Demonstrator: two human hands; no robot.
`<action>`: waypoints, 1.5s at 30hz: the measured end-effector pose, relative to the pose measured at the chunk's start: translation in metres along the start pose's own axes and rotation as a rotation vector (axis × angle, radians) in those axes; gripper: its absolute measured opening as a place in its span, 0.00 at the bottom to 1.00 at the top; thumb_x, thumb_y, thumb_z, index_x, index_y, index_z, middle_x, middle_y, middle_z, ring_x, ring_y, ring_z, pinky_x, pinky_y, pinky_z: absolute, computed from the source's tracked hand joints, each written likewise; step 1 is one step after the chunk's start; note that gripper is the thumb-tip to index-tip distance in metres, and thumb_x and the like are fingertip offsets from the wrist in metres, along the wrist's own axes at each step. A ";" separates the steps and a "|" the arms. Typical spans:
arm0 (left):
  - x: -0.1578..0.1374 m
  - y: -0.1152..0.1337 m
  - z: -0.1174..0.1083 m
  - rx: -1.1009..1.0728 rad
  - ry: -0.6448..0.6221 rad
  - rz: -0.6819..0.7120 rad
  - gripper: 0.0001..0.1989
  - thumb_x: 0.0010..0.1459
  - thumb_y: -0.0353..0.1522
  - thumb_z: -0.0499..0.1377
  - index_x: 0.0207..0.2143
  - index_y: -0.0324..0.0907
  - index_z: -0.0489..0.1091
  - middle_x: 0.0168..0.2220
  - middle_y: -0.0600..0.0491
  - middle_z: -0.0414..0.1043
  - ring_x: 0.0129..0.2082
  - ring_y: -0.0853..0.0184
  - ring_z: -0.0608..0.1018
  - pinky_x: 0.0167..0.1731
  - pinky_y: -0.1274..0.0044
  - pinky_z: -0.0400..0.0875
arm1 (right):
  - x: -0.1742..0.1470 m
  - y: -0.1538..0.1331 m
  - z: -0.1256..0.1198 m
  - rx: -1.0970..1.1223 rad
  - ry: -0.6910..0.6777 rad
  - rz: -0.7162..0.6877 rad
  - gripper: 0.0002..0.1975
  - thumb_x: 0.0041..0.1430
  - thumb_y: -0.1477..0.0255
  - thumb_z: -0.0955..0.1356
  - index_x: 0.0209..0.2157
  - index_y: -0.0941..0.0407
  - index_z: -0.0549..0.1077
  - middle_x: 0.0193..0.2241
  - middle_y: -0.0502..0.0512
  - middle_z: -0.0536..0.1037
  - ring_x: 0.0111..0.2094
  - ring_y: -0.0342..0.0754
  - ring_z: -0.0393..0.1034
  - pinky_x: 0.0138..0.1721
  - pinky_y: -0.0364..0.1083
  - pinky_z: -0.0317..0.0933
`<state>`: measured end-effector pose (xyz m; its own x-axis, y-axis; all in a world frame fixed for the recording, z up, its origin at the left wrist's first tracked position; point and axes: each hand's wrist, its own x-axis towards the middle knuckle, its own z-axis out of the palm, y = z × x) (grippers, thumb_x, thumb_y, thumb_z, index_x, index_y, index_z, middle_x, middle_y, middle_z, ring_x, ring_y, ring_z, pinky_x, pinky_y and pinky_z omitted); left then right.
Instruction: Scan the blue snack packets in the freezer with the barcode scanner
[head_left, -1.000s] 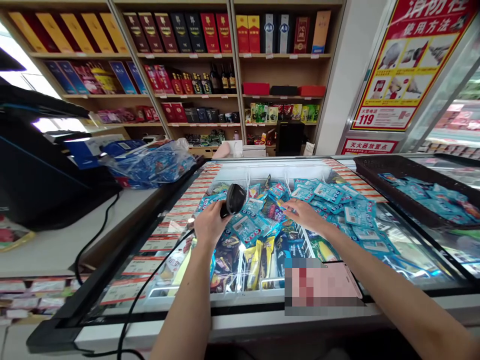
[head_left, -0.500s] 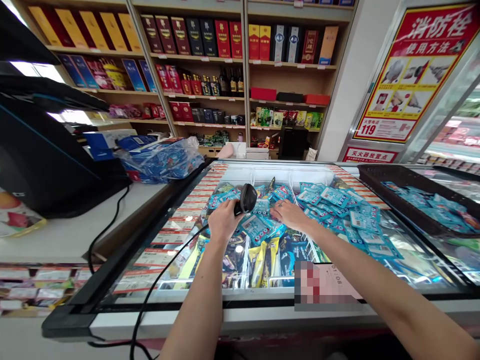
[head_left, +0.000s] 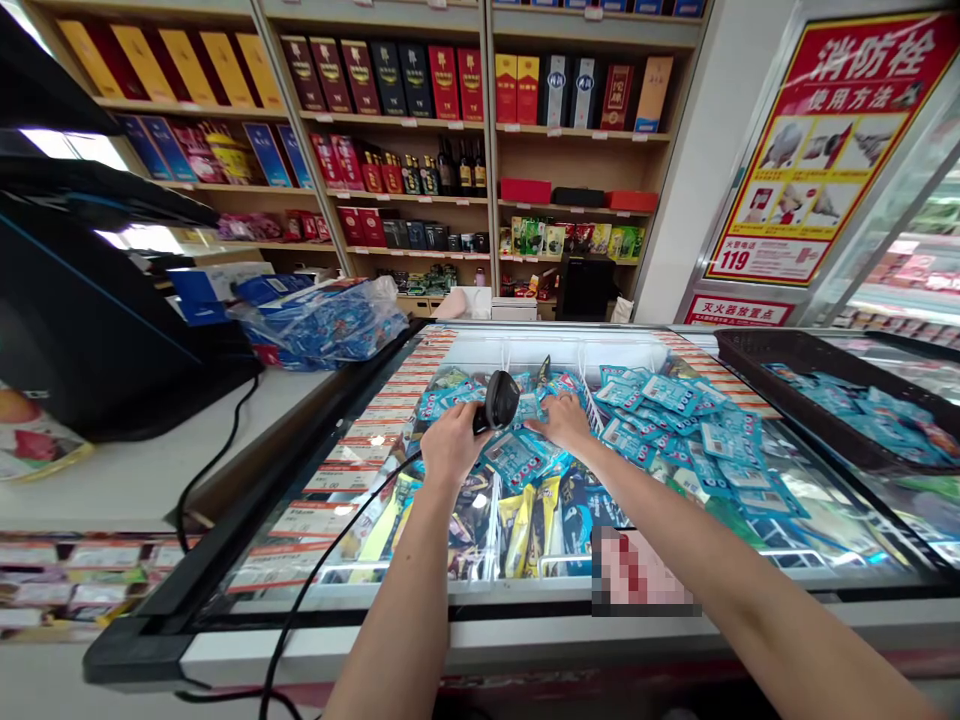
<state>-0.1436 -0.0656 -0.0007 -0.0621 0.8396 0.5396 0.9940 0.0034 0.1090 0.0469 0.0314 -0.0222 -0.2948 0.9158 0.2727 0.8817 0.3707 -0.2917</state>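
In my left hand [head_left: 450, 442] is a black corded barcode scanner [head_left: 501, 400], gripped by its handle, its head raised and tilted over the chest freezer. The fingers of my right hand [head_left: 564, 422] are spread and reach down onto blue snack packets lying on the freezer's glass top. One blue packet [head_left: 516, 456] lies between my two hands. A larger spread of blue packets [head_left: 667, 410] covers the glass to the right of my right hand. Beneath the glass, yellow ice-cream wrappers [head_left: 534, 525] show in a white wire basket.
A dark tray [head_left: 780, 352] with more blue packets stands at the right. On the left counter are a plastic-wrapped blue bundle [head_left: 322, 320] and a black checkout machine [head_left: 82, 310]. The scanner's cord [head_left: 319, 565] crosses the glass. A phone-like screen, partly blurred, lies near the front edge.
My right hand has shifted slightly left and its fingers have spread over the packets. My left hand and the scanner have moved slightly right.
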 end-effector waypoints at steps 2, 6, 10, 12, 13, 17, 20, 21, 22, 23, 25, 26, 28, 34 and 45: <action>0.000 0.000 0.000 0.000 -0.004 -0.002 0.17 0.53 0.41 0.57 0.46 0.47 0.65 0.42 0.51 0.72 0.44 0.61 0.73 0.31 0.75 0.64 | 0.007 0.008 0.003 0.088 -0.036 0.030 0.23 0.47 0.53 0.69 0.37 0.57 0.73 0.42 0.63 0.71 0.49 0.56 0.59 0.46 0.51 0.55; 0.000 0.001 -0.001 0.004 -0.001 0.008 0.17 0.53 0.40 0.57 0.46 0.47 0.65 0.42 0.51 0.72 0.45 0.61 0.73 0.32 0.75 0.64 | 0.016 0.027 0.004 0.232 -0.034 0.083 0.18 0.43 0.59 0.72 0.30 0.57 0.71 0.35 0.57 0.73 0.43 0.52 0.65 0.43 0.48 0.58; 0.000 0.003 -0.002 0.013 -0.020 0.026 0.18 0.53 0.40 0.57 0.47 0.47 0.65 0.43 0.50 0.72 0.45 0.60 0.73 0.32 0.75 0.65 | 0.013 0.047 -0.005 0.355 0.004 0.157 0.15 0.48 0.64 0.69 0.36 0.57 0.68 0.31 0.51 0.73 0.32 0.45 0.69 0.33 0.45 0.63; 0.000 0.005 -0.002 0.012 -0.027 0.051 0.18 0.54 0.40 0.56 0.47 0.47 0.65 0.43 0.50 0.72 0.45 0.60 0.73 0.32 0.75 0.64 | 0.007 0.060 -0.013 0.422 0.026 0.203 0.15 0.53 0.66 0.66 0.42 0.57 0.65 0.30 0.49 0.72 0.27 0.43 0.69 0.27 0.43 0.64; 0.000 0.006 -0.002 0.009 -0.026 0.071 0.18 0.54 0.40 0.56 0.47 0.47 0.65 0.43 0.50 0.72 0.45 0.60 0.73 0.33 0.75 0.65 | 0.004 0.067 -0.019 0.453 0.035 0.220 0.15 0.55 0.67 0.64 0.44 0.57 0.64 0.30 0.49 0.72 0.24 0.42 0.69 0.25 0.43 0.64; 0.001 0.017 -0.001 0.005 -0.021 0.177 0.18 0.54 0.40 0.56 0.47 0.46 0.64 0.42 0.49 0.72 0.44 0.60 0.73 0.34 0.74 0.65 | -0.015 0.101 -0.042 0.585 0.112 0.233 0.18 0.54 0.67 0.63 0.47 0.55 0.63 0.26 0.47 0.69 0.20 0.41 0.67 0.20 0.42 0.64; 0.001 0.028 0.001 -0.011 -0.048 0.265 0.18 0.54 0.39 0.56 0.47 0.46 0.64 0.42 0.49 0.72 0.44 0.60 0.73 0.36 0.74 0.65 | -0.028 0.121 -0.059 0.687 0.179 0.198 0.18 0.54 0.65 0.63 0.47 0.54 0.65 0.20 0.43 0.62 0.18 0.44 0.66 0.19 0.44 0.64; 0.001 0.033 0.001 -0.022 -0.063 0.293 0.18 0.54 0.39 0.56 0.48 0.46 0.64 0.42 0.49 0.72 0.44 0.61 0.73 0.36 0.74 0.65 | -0.031 0.126 -0.064 0.697 0.188 0.182 0.18 0.55 0.64 0.62 0.48 0.54 0.66 0.18 0.43 0.61 0.17 0.44 0.66 0.19 0.44 0.64; 0.001 0.038 0.002 -0.033 -0.078 0.317 0.19 0.54 0.39 0.57 0.48 0.46 0.64 0.43 0.49 0.72 0.44 0.61 0.73 0.37 0.74 0.66 | -0.035 0.129 -0.069 0.697 0.198 0.163 0.19 0.55 0.64 0.62 0.48 0.54 0.66 0.18 0.43 0.60 0.17 0.44 0.65 0.20 0.45 0.64; 0.001 0.042 0.002 -0.042 -0.093 0.339 0.19 0.53 0.38 0.57 0.48 0.45 0.63 0.43 0.49 0.72 0.44 0.61 0.73 0.38 0.74 0.66 | -0.038 0.132 -0.073 0.689 0.207 0.143 0.19 0.56 0.63 0.61 0.49 0.53 0.66 0.18 0.43 0.61 0.17 0.45 0.65 0.21 0.45 0.64; 0.002 0.052 0.002 -0.045 -0.116 0.373 0.19 0.53 0.38 0.58 0.48 0.45 0.63 0.44 0.48 0.71 0.45 0.61 0.72 0.39 0.73 0.66 | -0.044 0.135 -0.080 0.652 0.236 0.109 0.20 0.57 0.63 0.60 0.50 0.53 0.66 0.20 0.46 0.65 0.18 0.45 0.65 0.23 0.46 0.64; 0.003 0.057 0.002 -0.039 -0.128 0.387 0.20 0.52 0.37 0.58 0.48 0.45 0.63 0.43 0.48 0.71 0.45 0.61 0.72 0.39 0.73 0.66 | -0.047 0.136 -0.082 0.622 0.248 0.096 0.20 0.58 0.63 0.59 0.50 0.52 0.66 0.21 0.48 0.67 0.19 0.45 0.65 0.24 0.46 0.65; 0.006 0.066 0.001 -0.020 -0.153 0.418 0.20 0.52 0.37 0.58 0.48 0.46 0.64 0.42 0.48 0.72 0.44 0.61 0.73 0.39 0.73 0.66 | -0.051 0.139 -0.084 0.550 0.274 0.070 0.20 0.60 0.64 0.57 0.51 0.52 0.66 0.26 0.50 0.71 0.23 0.45 0.67 0.29 0.46 0.65; 0.019 0.085 0.003 0.038 -0.207 0.511 0.19 0.51 0.37 0.60 0.47 0.47 0.65 0.39 0.50 0.72 0.42 0.61 0.73 0.38 0.73 0.66 | -0.051 0.150 -0.075 0.377 0.349 -0.020 0.20 0.62 0.66 0.55 0.52 0.52 0.66 0.31 0.52 0.74 0.29 0.47 0.68 0.35 0.45 0.60; 0.027 0.112 0.016 0.016 -0.202 0.470 0.19 0.53 0.39 0.58 0.47 0.46 0.64 0.42 0.50 0.72 0.42 0.61 0.73 0.36 0.74 0.65 | -0.046 0.158 -0.067 0.423 0.351 0.015 0.19 0.62 0.68 0.55 0.52 0.53 0.65 0.24 0.49 0.70 0.25 0.46 0.64 0.31 0.43 0.56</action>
<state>-0.0329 -0.0337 0.0126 0.4092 0.8404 0.3553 0.9117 -0.3929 -0.1205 0.2246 0.0373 -0.0201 -0.0790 0.8420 0.5337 0.6387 0.4538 -0.6214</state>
